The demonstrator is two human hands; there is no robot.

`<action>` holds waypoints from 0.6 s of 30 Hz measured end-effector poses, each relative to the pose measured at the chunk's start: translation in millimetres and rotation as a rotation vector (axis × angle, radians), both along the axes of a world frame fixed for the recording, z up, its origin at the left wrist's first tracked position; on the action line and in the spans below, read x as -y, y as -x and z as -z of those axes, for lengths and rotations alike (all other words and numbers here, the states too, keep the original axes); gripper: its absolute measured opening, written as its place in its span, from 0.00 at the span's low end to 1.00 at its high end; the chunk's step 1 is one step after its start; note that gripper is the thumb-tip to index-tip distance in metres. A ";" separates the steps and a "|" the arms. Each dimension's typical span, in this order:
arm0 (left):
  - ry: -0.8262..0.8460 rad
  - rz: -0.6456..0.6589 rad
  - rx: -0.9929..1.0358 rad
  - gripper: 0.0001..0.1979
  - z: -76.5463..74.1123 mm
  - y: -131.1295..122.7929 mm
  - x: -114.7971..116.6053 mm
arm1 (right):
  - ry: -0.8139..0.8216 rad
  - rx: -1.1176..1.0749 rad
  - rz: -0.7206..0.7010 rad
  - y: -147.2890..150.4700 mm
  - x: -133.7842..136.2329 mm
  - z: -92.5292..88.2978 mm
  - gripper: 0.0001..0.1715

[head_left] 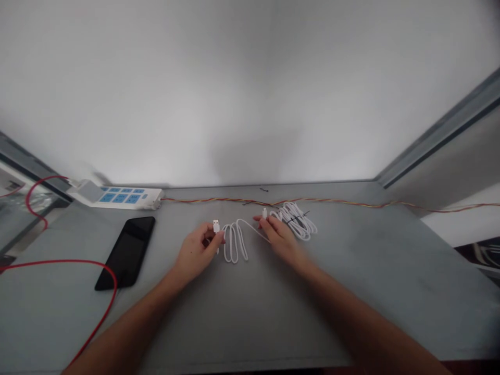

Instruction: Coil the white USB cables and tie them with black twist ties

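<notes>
A white USB cable (235, 245) lies in loose loops between my two hands on the grey table. My left hand (198, 247) pinches its USB-A plug, which points upward between thumb and fingers. My right hand (282, 237) is closed on the smaller plug at the cable's other end, also held upright. One strand runs from the loops across to the right hand. Just behind and right of that hand rests a bundled white cable (299, 221), bound with a dark tie.
A black smartphone (127, 253) lies at left, with a red cable (114, 291) curving over its lower end. Behind it sits a white power strip (152, 197) with blue sockets and a plugged-in adapter (89, 191). Twisted red-yellow wires (344, 201) run along the back.
</notes>
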State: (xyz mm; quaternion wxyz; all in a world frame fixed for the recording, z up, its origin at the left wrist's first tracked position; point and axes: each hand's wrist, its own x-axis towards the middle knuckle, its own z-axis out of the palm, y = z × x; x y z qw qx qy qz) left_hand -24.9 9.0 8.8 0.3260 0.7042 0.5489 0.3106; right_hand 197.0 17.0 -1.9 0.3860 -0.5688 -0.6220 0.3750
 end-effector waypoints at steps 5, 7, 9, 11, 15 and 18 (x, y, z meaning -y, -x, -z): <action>-0.011 -0.028 -0.152 0.12 0.8 1.9 -1.3 | -0.108 0.071 0.148 -9.2 -5.6 2.7 0.16; -0.051 -0.072 -0.181 0.12 0.7 3.0 -1.6 | -0.117 0.071 0.164 -11.2 -6.0 4.0 0.15; -0.088 -0.106 -0.169 0.13 -0.3 3.8 -1.5 | -0.114 0.074 0.163 -11.9 -6.4 4.6 0.15; -0.124 -0.135 -0.140 0.13 -2.1 4.5 -0.8 | -0.120 0.084 0.158 -11.7 -7.1 4.4 0.15; -0.239 -0.204 -0.133 0.13 -3.2 6.3 1.4 | -0.122 0.139 0.114 -10.9 -6.1 0.5 0.16; -0.307 -0.223 -0.065 0.12 0.9 8.2 3.0 | -0.133 0.209 0.061 -9.3 -0.3 -5.3 0.17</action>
